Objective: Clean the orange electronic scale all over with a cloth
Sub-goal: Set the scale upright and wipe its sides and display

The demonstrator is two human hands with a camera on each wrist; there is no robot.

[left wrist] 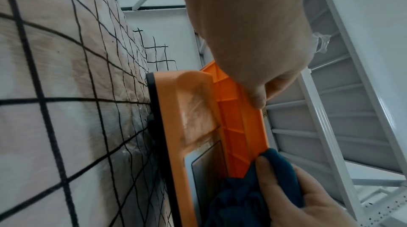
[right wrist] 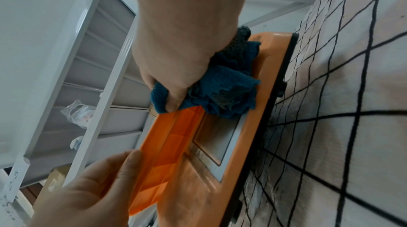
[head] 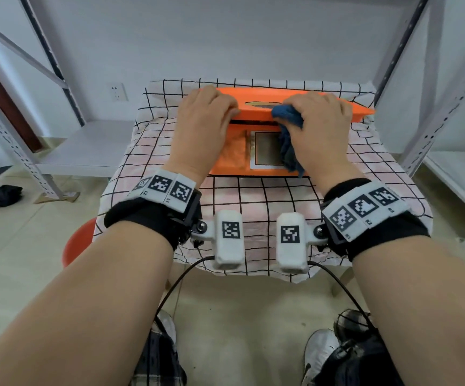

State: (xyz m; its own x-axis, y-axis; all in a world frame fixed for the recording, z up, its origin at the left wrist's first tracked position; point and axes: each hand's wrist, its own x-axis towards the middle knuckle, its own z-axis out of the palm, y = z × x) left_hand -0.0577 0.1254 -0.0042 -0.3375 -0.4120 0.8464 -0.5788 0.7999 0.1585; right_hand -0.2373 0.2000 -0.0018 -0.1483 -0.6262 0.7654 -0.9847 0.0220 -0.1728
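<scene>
Scale: I see orange scale [head: 256, 107] centre frame, under both hands.
Left hand [head: 203, 121]: gripping tray edge.
Right hand [head: 320, 121]: clutching blue cloth [head: 288, 114] against tray.

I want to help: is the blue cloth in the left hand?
No, the right hand grips the blue cloth; the left hand holds the scale.
</scene>
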